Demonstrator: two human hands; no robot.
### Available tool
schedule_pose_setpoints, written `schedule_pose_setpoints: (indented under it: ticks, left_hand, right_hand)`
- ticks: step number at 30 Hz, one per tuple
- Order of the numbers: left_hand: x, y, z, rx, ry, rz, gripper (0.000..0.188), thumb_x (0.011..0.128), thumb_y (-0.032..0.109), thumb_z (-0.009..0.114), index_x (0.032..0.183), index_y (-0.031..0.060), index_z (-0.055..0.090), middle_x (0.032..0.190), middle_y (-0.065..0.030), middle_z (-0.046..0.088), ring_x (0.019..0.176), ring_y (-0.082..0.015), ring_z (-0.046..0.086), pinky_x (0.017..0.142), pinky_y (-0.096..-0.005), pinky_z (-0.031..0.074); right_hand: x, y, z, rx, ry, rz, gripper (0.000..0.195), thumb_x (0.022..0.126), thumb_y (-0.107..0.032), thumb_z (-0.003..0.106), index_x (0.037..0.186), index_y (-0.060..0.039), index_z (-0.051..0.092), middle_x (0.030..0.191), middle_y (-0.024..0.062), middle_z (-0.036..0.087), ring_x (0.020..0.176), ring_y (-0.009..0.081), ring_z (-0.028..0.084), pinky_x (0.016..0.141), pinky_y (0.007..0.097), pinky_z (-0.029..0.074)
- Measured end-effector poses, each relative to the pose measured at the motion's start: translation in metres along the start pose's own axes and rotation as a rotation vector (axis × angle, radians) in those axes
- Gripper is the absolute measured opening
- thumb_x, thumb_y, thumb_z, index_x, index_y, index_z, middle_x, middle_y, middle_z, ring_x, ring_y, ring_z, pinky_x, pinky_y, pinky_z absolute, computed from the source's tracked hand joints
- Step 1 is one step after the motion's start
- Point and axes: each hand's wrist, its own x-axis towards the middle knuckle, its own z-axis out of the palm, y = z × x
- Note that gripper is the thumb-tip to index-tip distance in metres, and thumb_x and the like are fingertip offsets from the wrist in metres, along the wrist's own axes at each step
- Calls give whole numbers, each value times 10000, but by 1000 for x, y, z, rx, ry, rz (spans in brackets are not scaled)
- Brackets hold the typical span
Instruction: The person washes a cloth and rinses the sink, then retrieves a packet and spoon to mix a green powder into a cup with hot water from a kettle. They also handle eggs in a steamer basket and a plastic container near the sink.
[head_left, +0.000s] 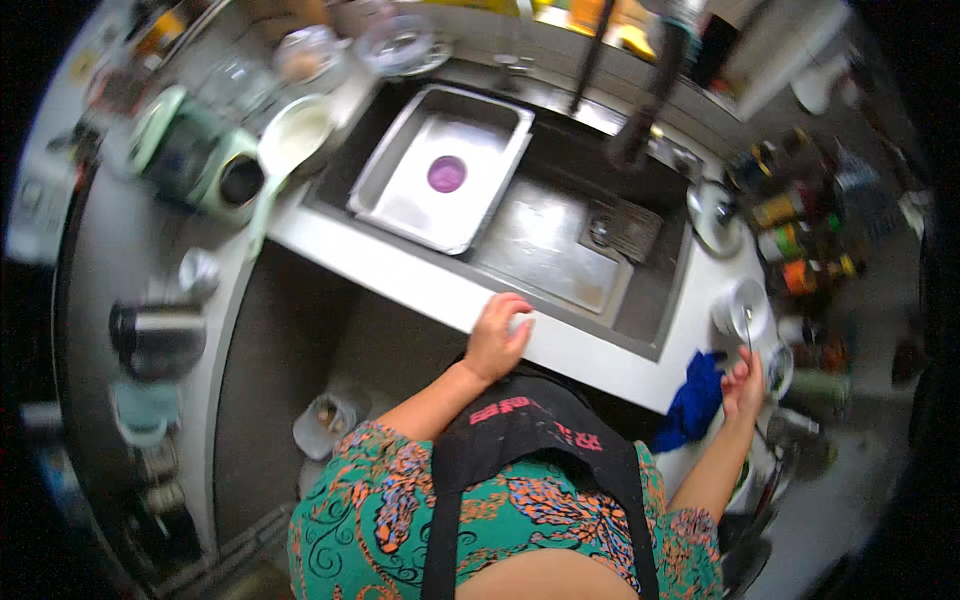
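My left hand (498, 339) is curled above the front edge of the sink counter. Between its thumb and fingers shows a small whitish object (519, 322), too blurred to identify. At the right, my right hand (742, 384) holds the thin handle of a metal spoon (748, 324), whose far end is over the mouth of a white container (739, 304). A blue cloth (691, 397) lies on the counter just left of that hand. Ahead, a rectangular stainless steel pan (409, 196) sits across the left part of the dark sink (671, 296), with a round purple item (447, 174) inside.
Several bottles (799, 240) crowd the right counter, behind a glass pot lid (716, 217). A drain basket (637, 229) sits inside the sink. On the left are a white ladle-like scoop (296, 135), a pale green appliance (202, 157) and a kettle (157, 337). A lined bin (324, 426) stands below.
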Motion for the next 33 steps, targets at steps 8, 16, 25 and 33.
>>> schedule_pose_setpoints:
  ticks: [8, 16, 25, 33]
  left_hand:
    - [-61, 5, -48, -19, 114, -300, 146, 778, 76, 612, 909, 22, 582, 935, -111, 553, 763, -218, 594, 676, -308, 493]
    - [-186, -26, -96, 141, -164, -879, 395, 877, 384, 499, 1032, 41, 616, 1032, -153, 590, 955, -259, 573, 850, -362, 438]
    - [-322, -57, -165, -384, -216, -1152, 841, 826, 709, 352, 1176, -26, 562, 1244, -185, 524, 1141, -268, 489, 970, -343, 363]
    - [-452, -21, -215, -477, 655, -1174, 675, 795, 569, 588, 1056, -54, 588, 945, -139, 627, 879, -245, 584, 798, -358, 444]
  right_hand:
    - [-29, 14, 31, 215, -49, 132, 559, 817, -594, 539, 1011, -73, 592, 630, -21, 497, 499, 94, 440, 463, 215, 407]
    - [-48, 35, 5, 137, -115, 221, 489, 860, -594, 462, 942, -128, 586, 517, -60, 387, 377, 77, 342, 313, 215, 320]
    - [-165, 134, 181, -278, -717, 341, 385, 914, -395, 515, 1076, -45, 528, 619, -28, 508, 482, 57, 425, 409, 190, 315]
    - [-301, 235, 293, -640, -1203, 457, 200, 913, -264, 534, 905, -70, 580, 652, -31, 523, 563, 66, 488, 485, 200, 382]
